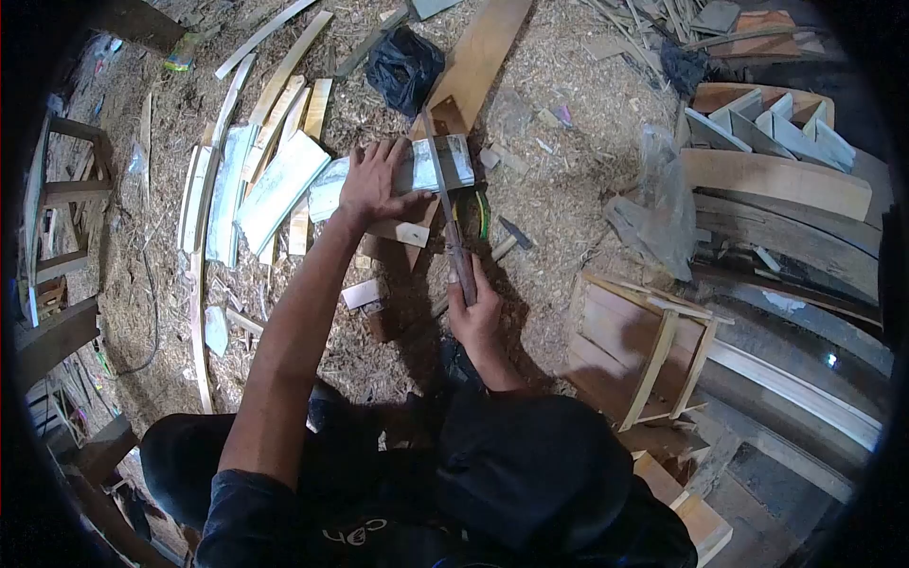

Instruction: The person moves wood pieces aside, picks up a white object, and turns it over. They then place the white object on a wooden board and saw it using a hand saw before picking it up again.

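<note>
I see my left hand (374, 185) pressed flat, fingers spread, on the pale weathered wooden block (437, 163); right hand (476, 317) clamped on the long narrow-bladed handsaw (445, 204); a skipping blade could nick those nearby fingers.

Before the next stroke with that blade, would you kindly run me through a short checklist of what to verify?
1. Left hand pressing flat on the wood piece: ok.
2. Right hand closed around the handle of the blade tool: ok.
3. Blade resting across the wood piece: ok.
4. Left fingers clear of the blade: not ok, they lie close beside it.
5. Hammer lying on the sawdust right of the blade, out of the stroke: cannot tell.
6. Wood piece steady on its support: cannot tell, the underside is hidden.
</note>
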`<state>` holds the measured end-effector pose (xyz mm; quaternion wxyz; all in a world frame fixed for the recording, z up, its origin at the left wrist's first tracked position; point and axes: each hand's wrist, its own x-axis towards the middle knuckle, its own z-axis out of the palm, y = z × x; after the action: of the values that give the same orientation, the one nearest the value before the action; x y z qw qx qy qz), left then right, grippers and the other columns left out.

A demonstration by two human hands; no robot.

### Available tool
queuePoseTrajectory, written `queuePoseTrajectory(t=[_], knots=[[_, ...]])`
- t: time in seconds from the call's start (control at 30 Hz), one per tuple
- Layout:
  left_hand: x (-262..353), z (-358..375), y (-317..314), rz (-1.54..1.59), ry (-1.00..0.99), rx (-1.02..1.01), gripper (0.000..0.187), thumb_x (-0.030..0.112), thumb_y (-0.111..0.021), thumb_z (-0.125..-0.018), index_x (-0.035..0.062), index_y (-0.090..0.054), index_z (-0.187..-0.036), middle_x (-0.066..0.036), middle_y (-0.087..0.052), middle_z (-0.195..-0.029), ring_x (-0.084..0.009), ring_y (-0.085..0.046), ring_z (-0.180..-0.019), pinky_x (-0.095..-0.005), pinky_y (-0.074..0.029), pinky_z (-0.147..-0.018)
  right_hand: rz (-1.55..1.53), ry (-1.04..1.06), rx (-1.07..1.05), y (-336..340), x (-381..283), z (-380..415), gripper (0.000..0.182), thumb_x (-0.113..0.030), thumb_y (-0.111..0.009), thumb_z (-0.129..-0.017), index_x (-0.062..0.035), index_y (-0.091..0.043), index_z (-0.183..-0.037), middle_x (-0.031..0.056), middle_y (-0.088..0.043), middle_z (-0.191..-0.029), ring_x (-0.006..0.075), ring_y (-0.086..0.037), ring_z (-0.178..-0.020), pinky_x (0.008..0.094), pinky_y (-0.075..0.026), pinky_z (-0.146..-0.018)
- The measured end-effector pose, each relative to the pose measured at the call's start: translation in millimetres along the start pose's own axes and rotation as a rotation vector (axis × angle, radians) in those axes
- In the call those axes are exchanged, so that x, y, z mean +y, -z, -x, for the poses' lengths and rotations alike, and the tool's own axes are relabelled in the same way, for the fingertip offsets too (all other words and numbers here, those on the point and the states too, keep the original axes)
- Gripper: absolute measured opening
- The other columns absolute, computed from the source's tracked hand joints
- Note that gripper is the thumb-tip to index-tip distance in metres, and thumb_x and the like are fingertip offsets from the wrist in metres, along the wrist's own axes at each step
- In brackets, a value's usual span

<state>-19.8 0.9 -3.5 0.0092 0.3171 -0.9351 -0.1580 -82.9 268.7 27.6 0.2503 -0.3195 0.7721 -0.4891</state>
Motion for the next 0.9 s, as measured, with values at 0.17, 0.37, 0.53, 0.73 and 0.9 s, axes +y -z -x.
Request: queuePoseTrajectory(t=[0.17,0.37,0.53,0.73,0.9], knots=[[4.1,-0.8,8.1,0.033,0.055,-0.111,0.112,0.078,-0.063,-0.073,0.0058,-0.033,-0.153,-0.021,-0.043,-0.149,-0.0379,-0.039,-0.14,-0.0547,-0.022,-0.116,0.05,-0.146,-0.061,-3.1,-19.4,-30.0,0.049,-0.02,-0.061,-0.097,0.0035,-0.052,-0.139,0.0199,-0.072,-0.107,0.0209,-0.071,-0.1,0.0337,-0.054,-0.085],[-3.8,-1.1,-8.6,0.007,-0.009,0.037,0.108,0.074,-0.065,-0.075,0.0061,-0.034,-0.153,-0.022,-0.045,-0.148,-0.039,-0.042,-0.136,-0.0548,-0.022,-0.115,0.031,0.092,0.046,-6.7,-2.8,-32.3,0.052,-0.021,-0.061,-0.096,0.0033,-0.049,-0.14,0.024,-0.071,-0.1,0.0347,-0.073,-0.092,0.0383,-0.056,-0.072],[3.2,-1.3,7.3,-0.014,0.044,-0.105,0.117,0.083,-0.058,-0.073,0.0031,-0.031,-0.153,-0.021,-0.042,-0.15,-0.0361,-0.037,-0.142,-0.0604,-0.019,-0.118,-0.304,0.132,0.031,-3.1,-30.7,-91.3,0.051,-0.025,-0.065,-0.095,0.0055,-0.055,-0.135,0.0091,-0.07,-0.094,0.0143,-0.066,-0.083,0.0294,-0.054,-0.072],[-5.4,-5.7,-2.6,0.042,-0.034,-0.02,0.114,0.081,-0.065,-0.07,0.0038,-0.037,-0.149,-0.017,-0.051,-0.135,-0.0333,-0.048,-0.126,-0.0571,-0.033,-0.106,-0.079,0.373,0.1,59.6,-170.1,-193.0,0.043,-0.017,-0.065,-0.095,0.0074,-0.057,-0.129,0.0097,-0.069,-0.095,0.013,-0.065,-0.082,0.0278,-0.053,-0.072],[-18.1,-13.5,10.5,0.058,-0.184,-0.028,0.112,0.078,-0.066,-0.071,0.0002,-0.04,-0.147,-0.017,-0.053,-0.135,-0.033,-0.049,-0.125,-0.0542,-0.035,-0.107,-0.096,0.389,0.114,78.8,-260.7,-208.4,0.042,-0.023,-0.063,-0.098,0.0045,-0.057,-0.13,0.0047,-0.065,-0.082,0.0057,-0.059,-0.072,0.0246,-0.047,-0.06]])
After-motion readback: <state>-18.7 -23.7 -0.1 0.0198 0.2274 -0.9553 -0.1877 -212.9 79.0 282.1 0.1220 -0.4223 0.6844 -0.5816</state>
